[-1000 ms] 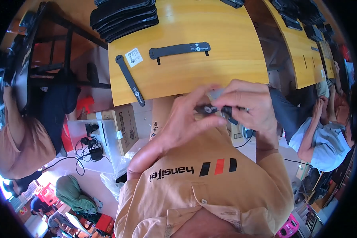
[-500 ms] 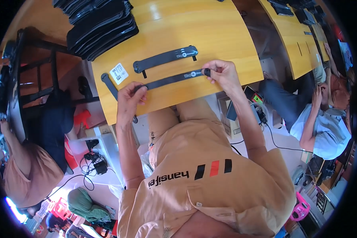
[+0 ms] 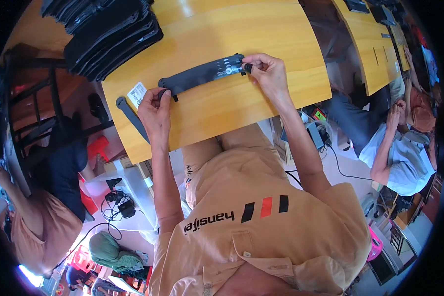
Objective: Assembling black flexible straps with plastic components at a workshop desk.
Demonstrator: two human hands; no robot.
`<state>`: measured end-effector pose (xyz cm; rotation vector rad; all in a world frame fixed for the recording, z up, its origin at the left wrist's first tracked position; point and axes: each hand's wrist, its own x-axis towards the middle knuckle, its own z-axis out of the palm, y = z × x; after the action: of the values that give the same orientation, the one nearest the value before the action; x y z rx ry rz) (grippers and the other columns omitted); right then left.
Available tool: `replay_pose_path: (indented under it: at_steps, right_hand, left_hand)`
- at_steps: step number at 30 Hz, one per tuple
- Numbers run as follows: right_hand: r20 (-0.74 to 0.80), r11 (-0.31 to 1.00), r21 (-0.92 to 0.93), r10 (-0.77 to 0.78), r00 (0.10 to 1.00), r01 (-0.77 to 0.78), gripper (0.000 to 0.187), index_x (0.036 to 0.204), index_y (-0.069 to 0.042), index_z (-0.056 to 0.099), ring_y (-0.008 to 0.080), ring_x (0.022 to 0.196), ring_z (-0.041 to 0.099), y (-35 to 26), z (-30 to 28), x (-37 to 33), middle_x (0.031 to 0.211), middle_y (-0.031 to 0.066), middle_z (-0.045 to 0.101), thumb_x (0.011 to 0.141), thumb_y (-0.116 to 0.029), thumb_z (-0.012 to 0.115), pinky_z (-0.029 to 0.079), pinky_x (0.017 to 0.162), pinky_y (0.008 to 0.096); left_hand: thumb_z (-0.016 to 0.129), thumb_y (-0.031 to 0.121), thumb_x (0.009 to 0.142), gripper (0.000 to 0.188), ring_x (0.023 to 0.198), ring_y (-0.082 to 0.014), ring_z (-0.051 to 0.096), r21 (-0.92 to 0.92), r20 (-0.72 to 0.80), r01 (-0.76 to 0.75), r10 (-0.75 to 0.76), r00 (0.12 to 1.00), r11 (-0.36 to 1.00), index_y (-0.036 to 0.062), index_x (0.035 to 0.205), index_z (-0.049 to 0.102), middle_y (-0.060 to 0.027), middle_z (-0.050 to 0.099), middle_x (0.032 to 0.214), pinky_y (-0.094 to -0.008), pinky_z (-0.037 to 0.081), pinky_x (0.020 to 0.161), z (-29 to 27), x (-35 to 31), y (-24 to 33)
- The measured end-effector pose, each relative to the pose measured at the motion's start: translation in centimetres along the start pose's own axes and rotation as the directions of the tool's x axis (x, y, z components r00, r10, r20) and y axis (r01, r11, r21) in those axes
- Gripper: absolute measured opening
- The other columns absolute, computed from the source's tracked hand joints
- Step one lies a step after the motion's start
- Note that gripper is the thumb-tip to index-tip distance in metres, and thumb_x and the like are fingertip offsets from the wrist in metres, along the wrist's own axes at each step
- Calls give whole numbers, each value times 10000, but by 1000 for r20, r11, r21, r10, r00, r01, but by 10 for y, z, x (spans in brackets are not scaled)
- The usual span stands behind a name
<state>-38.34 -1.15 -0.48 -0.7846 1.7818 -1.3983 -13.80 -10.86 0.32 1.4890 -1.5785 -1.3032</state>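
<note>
A dark grey strap [image 3: 202, 76] with pale print near its right end stretches between my two hands, over or against another strap on the yellow table. Where one strap ends and the other begins is hard to make out. My left hand [image 3: 154, 116] pinches the left end between thumb and fingers. At the right end, my right hand [image 3: 270, 76] grips a short black tip of the strap. A white label [image 3: 136, 93] with print lies beside my left hand. Left of that hand, a separate grey strap [image 3: 131, 117] rests along the table's near-left edge.
Tall piles of folded black straps [image 3: 114, 43] stand at the table's [image 3: 276, 34] far left. A second yellow table [image 3: 367, 49] is to the right, with a seated person [image 3: 397, 158] near it. Another person [image 3: 47, 217] sits on the left. Black cables [image 3: 121, 204] lie below on the left.
Both hands have moved away from me with the held strap, which has come from in front of the lying strap to over or against it. The view has shifted slightly.
</note>
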Motion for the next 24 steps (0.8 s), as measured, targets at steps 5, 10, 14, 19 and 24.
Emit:
replay_pose_path:
  at_steps: [5, 10, 14, 19, 24]
  right_hand:
    - [-35, 999, 46, 14, 999, -13, 210, 893, 12, 638, 34, 504, 461, 2, 2, 2, 684, 10, 597, 776, 110, 493, 366, 427, 174]
    - [-73, 1000, -7, -2, 997, 2, 222, 857, 8, 646, 49, 571, 510, 6, 2, 1, 701, 20, 610, 721, 120, 510, 422, 502, 194]
    - [-97, 995, -81, -61, 993, 53, 215, 892, -7, 645, 27, 520, 465, 6, 3, 0, 676, -4, 583, 781, 95, 492, 367, 438, 172]
    - [-104, 1000, -5, -10, 994, 10, 226, 899, 0, 643, 31, 542, 478, 0, 4, -5, 687, -2, 582, 771, 88, 479, 391, 456, 169]
    - [-95, 996, 89, 27, 995, -18, 211, 899, 22, 623, 49, 577, 523, 4, 3, -3, 697, 32, 598, 744, 87, 495, 431, 457, 186]
  left_hand:
    - [644, 74, 783, 119, 556, -32, 429, -17, -31, 6, -7, 999, 1000, -21, 843, 604, 16, 537, 654, -172, 355, 507, 4, 3, -5]
    - [668, 69, 767, 129, 547, -28, 424, -11, -53, 10, -10, 999, 1000, -21, 832, 602, 22, 534, 645, -166, 350, 500, 7, 4, -6]
    - [678, 72, 762, 140, 544, -24, 422, -13, -62, 24, -25, 998, 1000, -24, 828, 602, 26, 533, 642, -163, 347, 497, 8, 5, -6]
    - [676, 68, 765, 127, 550, -20, 427, -10, -67, 18, -19, 998, 1000, -19, 818, 600, 28, 535, 644, -157, 348, 501, 7, 5, -9]
    - [673, 64, 769, 119, 552, -19, 430, -29, -71, 19, -21, 997, 999, -17, 812, 597, 27, 541, 651, -154, 347, 502, 9, 3, -5]
